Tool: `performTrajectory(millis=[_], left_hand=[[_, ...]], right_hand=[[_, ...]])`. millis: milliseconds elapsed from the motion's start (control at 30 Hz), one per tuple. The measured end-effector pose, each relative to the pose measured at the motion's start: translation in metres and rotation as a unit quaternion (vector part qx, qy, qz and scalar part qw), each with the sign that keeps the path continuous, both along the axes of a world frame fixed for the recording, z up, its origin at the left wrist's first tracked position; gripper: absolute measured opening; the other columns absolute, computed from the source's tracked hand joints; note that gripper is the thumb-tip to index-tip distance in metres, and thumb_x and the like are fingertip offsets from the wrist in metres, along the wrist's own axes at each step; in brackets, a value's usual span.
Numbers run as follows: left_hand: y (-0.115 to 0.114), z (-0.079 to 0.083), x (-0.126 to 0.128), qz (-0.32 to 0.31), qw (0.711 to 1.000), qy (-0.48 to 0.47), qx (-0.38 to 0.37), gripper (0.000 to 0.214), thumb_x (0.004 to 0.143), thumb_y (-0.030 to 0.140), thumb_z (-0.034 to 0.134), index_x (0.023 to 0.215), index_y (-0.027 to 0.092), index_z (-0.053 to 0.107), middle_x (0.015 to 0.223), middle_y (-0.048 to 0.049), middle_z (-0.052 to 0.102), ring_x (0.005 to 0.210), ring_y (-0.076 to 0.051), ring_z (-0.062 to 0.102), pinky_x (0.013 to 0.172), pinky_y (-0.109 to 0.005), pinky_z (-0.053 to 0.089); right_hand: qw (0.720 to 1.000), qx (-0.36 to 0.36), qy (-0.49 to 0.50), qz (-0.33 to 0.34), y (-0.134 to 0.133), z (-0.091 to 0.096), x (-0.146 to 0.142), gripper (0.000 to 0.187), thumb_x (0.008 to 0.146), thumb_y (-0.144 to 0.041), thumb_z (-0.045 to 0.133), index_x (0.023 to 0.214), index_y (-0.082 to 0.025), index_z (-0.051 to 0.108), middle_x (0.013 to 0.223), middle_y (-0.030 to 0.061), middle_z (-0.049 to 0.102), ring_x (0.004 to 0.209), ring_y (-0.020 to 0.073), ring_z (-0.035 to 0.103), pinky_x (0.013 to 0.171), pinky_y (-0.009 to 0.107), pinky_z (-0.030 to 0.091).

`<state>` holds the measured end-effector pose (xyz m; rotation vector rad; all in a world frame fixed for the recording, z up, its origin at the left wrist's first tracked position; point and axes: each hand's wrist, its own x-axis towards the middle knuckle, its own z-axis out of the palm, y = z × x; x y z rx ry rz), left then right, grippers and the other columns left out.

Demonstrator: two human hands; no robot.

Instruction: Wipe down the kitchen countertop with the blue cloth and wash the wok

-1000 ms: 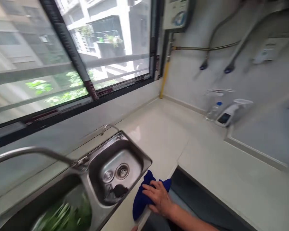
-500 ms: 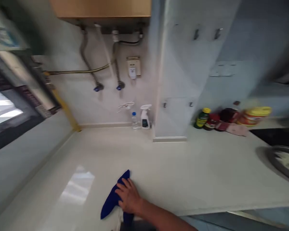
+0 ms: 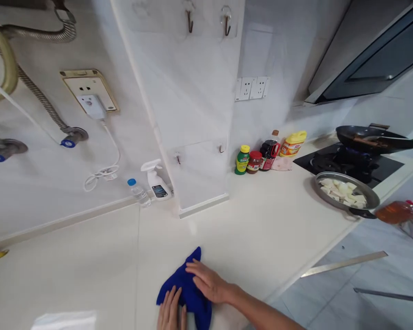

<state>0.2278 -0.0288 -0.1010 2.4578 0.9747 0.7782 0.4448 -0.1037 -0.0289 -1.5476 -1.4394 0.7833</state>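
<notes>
A dark blue cloth [image 3: 189, 286] lies bunched on the pale countertop [image 3: 254, 220] near its front edge. My right hand [image 3: 209, 280] rests on the cloth's right side, its fingers stretched out over the fabric. On the lower left part of the cloth lies my left hand [image 3: 172, 310], fingers extended and flat, its wrist cut off by the bottom of the view. Neither hand is wrapped round the cloth.
Against the wall stand a water bottle [image 3: 139, 192] and a white spray bottle [image 3: 156, 181]. Sauce bottles and jars [image 3: 255, 162] line the wall beyond the pillar [image 3: 196, 114]. At right, a pan of white pieces [image 3: 344, 192] sits near a stove [image 3: 351, 160] with a wok [image 3: 371, 140].
The view has turned right, bringing the stove and wok into sight. My left hand has come into view on the cloth; my right hand stays on it.
</notes>
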Motion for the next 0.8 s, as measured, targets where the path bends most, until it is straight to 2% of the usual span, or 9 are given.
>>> performTrajectory(millis=[133,200,267,333,433,533,600,700,800], left_hand=[[0.016,0.036,0.001,0.033,0.997,0.020,-0.070,0.051,0.096,0.046,0.040,0.140,0.025,0.052,0.155,-0.0120,0.049,0.136,-0.029,0.054,0.109,-0.052,0.052],[0.025,0.052,0.003,0.055,0.991,0.030,-0.117,0.059,0.095,0.051,0.040,0.147,0.022,0.043,0.148,-0.0139,0.054,0.130,-0.029,0.058,0.106,-0.052,0.053],[0.034,0.064,0.008,0.064,0.984,0.052,-0.155,0.066,0.093,0.054,0.042,0.149,0.020,0.039,0.138,-0.0150,0.061,0.118,-0.029,0.065,0.097,-0.050,0.058],[0.042,0.074,0.012,0.045,0.980,0.090,-0.171,0.059,0.090,0.051,0.044,0.139,0.018,0.051,0.123,-0.0143,0.067,0.110,-0.029,0.067,0.093,-0.049,0.058],[0.050,0.087,0.016,-0.008,0.979,0.145,-0.146,0.039,0.087,0.040,0.044,0.107,0.019,0.070,0.104,-0.0128,0.071,0.106,-0.031,0.067,0.096,-0.050,0.054],[0.058,0.108,0.017,-0.043,0.985,0.118,-0.121,0.028,0.082,0.039,0.051,0.094,0.023,0.070,0.109,-0.0108,0.074,0.106,-0.031,0.067,0.098,-0.050,0.052],[0.066,0.129,0.019,-0.085,0.976,0.084,-0.184,0.025,0.083,0.043,0.052,0.093,0.025,0.066,0.098,-0.0058,0.076,0.095,-0.026,0.070,0.089,-0.043,0.056],[0.079,0.170,0.027,-0.125,0.956,0.025,-0.265,0.026,0.084,0.046,0.053,0.096,0.026,0.062,0.079,0.0014,0.074,0.072,-0.019,0.069,0.074,-0.032,0.056],[0.090,0.209,0.032,-0.117,0.963,-0.039,-0.242,0.026,0.081,0.043,0.057,0.100,0.027,0.066,0.091,0.0007,0.076,0.078,-0.017,0.070,0.075,-0.029,0.056]], right_hand=[[0.987,0.033,-0.014,-0.156,0.003,-0.016,-0.013,0.058,0.093,-0.019,0.044,0.150,-0.019,0.040,0.159,0.0116,0.041,0.147,0.0211,0.038,0.123,0.045,0.034],[0.977,-0.019,-0.064,-0.201,0.009,-0.011,-0.017,0.070,0.086,-0.018,0.052,0.154,-0.016,0.034,0.162,0.0152,0.034,0.149,0.0270,0.034,0.123,0.048,0.034],[0.965,-0.101,-0.125,-0.207,0.017,0.001,-0.015,0.079,0.080,-0.020,0.061,0.155,-0.015,0.034,0.157,0.0181,0.040,0.141,0.0322,0.042,0.117,0.049,0.040],[0.950,-0.174,-0.172,-0.194,0.023,0.015,-0.010,0.077,0.075,-0.025,0.070,0.147,-0.016,0.046,0.141,0.0175,0.057,0.125,0.0336,0.056,0.106,0.048,0.049],[0.938,-0.208,-0.205,-0.186,0.024,0.030,-0.002,0.046,0.069,-0.032,0.079,0.113,-0.019,0.072,0.113,0.0120,0.070,0.108,0.0321,0.063,0.093,0.045,0.053],[0.941,-0.173,-0.223,-0.185,0.015,0.041,0.004,0.017,0.075,-0.030,0.077,0.089,-0.020,0.076,0.103,0.0089,0.073,0.106,0.0301,0.063,0.095,0.045,0.050],[0.944,-0.142,-0.233,-0.185,0.007,0.052,0.008,0.010,0.082,-0.026,0.073,0.090,-0.021,0.075,0.109,0.0074,0.074,0.114,0.0287,0.062,0.103,0.046,0.046],[0.948,-0.067,-0.247,-0.188,-0.004,0.081,0.014,0.011,0.091,-0.024,0.065,0.098,-0.023,0.073,0.115,0.0058,0.073,0.124,0.0254,0.060,0.110,0.045,0.043],[0.947,0.025,-0.257,-0.192,-0.013,0.113,0.018,0.023,0.101,-0.029,0.048,0.104,-0.023,0.071,0.099,0.0046,0.076,0.101,0.0201,0.070,0.094,0.036,0.054]])
